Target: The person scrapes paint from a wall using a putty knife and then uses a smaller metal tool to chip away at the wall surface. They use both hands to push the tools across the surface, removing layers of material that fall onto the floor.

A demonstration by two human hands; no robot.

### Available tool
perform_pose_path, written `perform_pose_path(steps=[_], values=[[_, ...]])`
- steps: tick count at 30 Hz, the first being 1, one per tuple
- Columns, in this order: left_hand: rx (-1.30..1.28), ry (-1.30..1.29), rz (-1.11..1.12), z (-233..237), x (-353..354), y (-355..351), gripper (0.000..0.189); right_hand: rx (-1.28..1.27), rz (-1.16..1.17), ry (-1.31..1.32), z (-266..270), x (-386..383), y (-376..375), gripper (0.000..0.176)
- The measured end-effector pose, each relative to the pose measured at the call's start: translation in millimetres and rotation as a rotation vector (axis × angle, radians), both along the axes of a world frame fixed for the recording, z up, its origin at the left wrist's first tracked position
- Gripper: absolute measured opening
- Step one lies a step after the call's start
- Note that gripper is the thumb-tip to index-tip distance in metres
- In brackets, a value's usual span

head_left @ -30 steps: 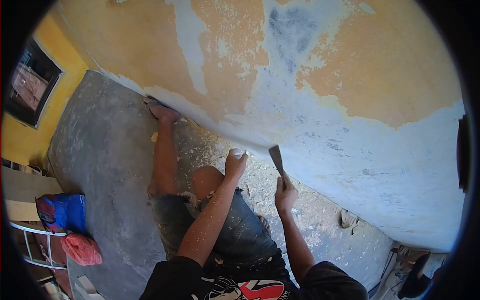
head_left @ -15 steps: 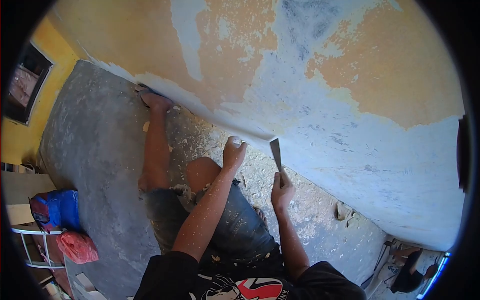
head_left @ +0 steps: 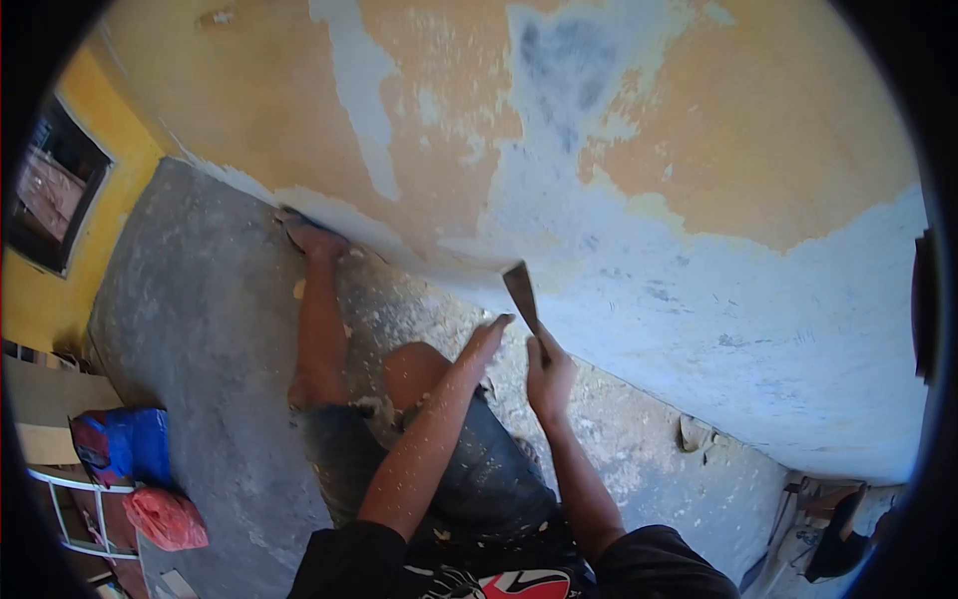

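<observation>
My right hand (head_left: 549, 377) is wrapped round the handle of a scraper (head_left: 520, 287). The wide metal blade points up and to the left, close to the lower part of the wall (head_left: 639, 290); whether it touches is hard to tell. To the left of it is my left hand (head_left: 486, 341), a little blurred, with its fingers apart and nothing visible in them. The wall has orange-yellow paint with large bare whitish areas and a dark grey patch near the top. Pale paint flakes are scattered over the floor (head_left: 624, 439), my forearms and my shorts.
My left leg (head_left: 321, 319) stretches along the wall's foot. A blue bag (head_left: 138, 444), a red plastic bag (head_left: 167, 517) and a white metal rack (head_left: 85, 511) stand at the left. A larger chunk of debris (head_left: 694, 433) lies by the wall. Another person (head_left: 840, 539) is at the lower right.
The scraper blade has moved left and away from its earlier spot, now tilted leftward. My left hand has come down and closer to my right hand. The view has shifted slightly.
</observation>
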State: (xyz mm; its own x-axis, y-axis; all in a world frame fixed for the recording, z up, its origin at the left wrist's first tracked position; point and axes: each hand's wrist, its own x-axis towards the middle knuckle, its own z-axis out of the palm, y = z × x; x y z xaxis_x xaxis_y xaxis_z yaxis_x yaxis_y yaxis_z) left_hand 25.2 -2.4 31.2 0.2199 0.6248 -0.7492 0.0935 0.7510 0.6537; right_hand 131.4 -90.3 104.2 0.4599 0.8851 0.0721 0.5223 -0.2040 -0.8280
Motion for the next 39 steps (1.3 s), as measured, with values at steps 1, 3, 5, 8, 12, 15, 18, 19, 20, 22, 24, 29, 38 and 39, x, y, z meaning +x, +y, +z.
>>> perform_pose_path(steps=[1, 3, 5, 8, 12, 15, 18, 19, 20, 22, 24, 29, 38, 39], values=[[-0.137, -0.184, 0.006, 5, -2, 1, 0.072, 0.031, -0.021, 0.044, -2, 6, -7, 0.029], [-0.177, -0.597, 0.141, 18, -4, -2, 0.064, -0.069, 0.021, 0.07, -15, 25, -23, 0.029], [-0.001, -0.606, 0.162, 15, 6, 4, 0.057, -0.049, 0.133, 0.151, -41, 26, -30, 0.032], [0.172, -0.621, 0.24, 1, 19, 9, 0.042, -0.007, 0.19, 0.547, -96, 8, -10, 0.027], [0.239, -0.576, 0.247, -29, 18, 12, 0.032, -0.04, 0.057, 0.59, -131, -7, 10, 0.035], [0.15, -0.579, 0.218, -34, 10, 23, 0.026, -0.091, -0.008, 0.39, -133, -6, 22, 0.046], [0.163, -0.679, 0.219, -46, 6, 31, 0.023, -0.089, -0.04, 0.267, -132, -9, 31, 0.048], [0.159, -0.673, 0.213, -47, 7, 32, 0.021, -0.1, -0.059, 0.193, -132, -9, 34, 0.047], [0.153, -0.669, 0.209, -48, 9, 32, 0.02, -0.101, -0.065, 0.193, -132, -8, 35, 0.047], [0.179, -0.663, 0.247, -40, 15, 31, 0.018, -0.087, -0.072, 0.166, -121, -9, 34, 0.047], [0.204, -0.651, 0.295, -34, 19, 31, 0.017, -0.055, -0.082, 0.146, -114, -15, 36, 0.048], [0.274, -0.59, 0.27, -36, 19, 23, 0.016, -0.134, -0.13, 0.133, -115, -13, 26, 0.05], [0.271, -0.655, 0.395, -30, 30, 24, 0.016, -0.067, -0.169, 0.1, -100, -19, 35, 0.047], [0.272, -0.658, 0.391, -17, 28, 26, 0.016, -0.019, -0.185, 0.124, -99, -26, 37, 0.046]])
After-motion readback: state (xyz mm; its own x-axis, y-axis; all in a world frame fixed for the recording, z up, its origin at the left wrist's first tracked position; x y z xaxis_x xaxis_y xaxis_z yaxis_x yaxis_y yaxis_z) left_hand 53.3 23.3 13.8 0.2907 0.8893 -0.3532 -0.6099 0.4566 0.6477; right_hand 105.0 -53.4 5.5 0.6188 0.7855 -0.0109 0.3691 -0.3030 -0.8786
